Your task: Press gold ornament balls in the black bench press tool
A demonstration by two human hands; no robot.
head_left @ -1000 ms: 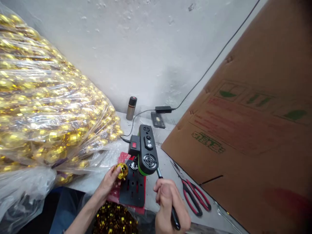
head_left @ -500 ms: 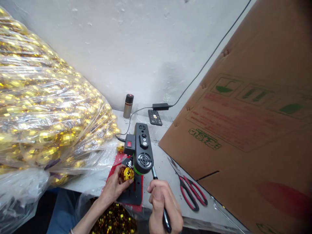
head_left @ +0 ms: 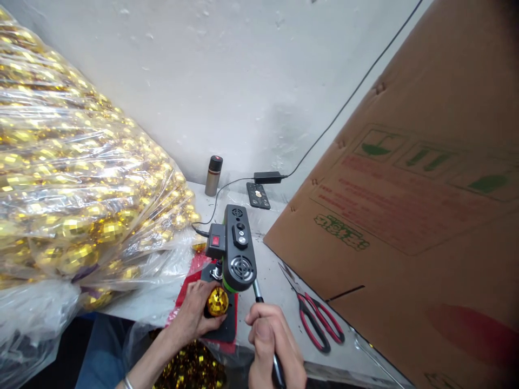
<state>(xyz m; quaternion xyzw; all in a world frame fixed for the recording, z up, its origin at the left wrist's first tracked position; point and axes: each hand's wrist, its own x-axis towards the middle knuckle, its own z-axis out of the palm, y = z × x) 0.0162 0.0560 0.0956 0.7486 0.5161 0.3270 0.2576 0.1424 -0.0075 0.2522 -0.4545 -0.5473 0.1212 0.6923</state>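
Observation:
In the head view, my left hand (head_left: 195, 312) curls around a small gold mirror-tiled ball (head_left: 218, 301), thumb and fingers on its sides. The ball is over the black base plate (head_left: 227, 324) of a small bench machine (head_left: 240, 246), just in front of the machine's head. That black head has round vents, buttons and a side box with a red switch. My right hand (head_left: 275, 346) is wrapped round the black grip of the machine's metal lever (head_left: 258, 292). A red sheet (head_left: 182, 296) lies under the base.
Red-and-black scissors (head_left: 316, 316) lie right of the machine, beside a large cardboard box (head_left: 389, 205). At left bulges a clear bag of gold balls (head_left: 89, 178). Behind are a bottle (head_left: 213, 176), a phone (head_left: 258, 195) and a power adapter (head_left: 267, 177). Gold balls (head_left: 190, 367) fill a bag below the table edge.
My left hand has drawn the gold ball slightly toward me, away from the machine's head, and more of the ball shows. My right hand stays on the lever with little movement.

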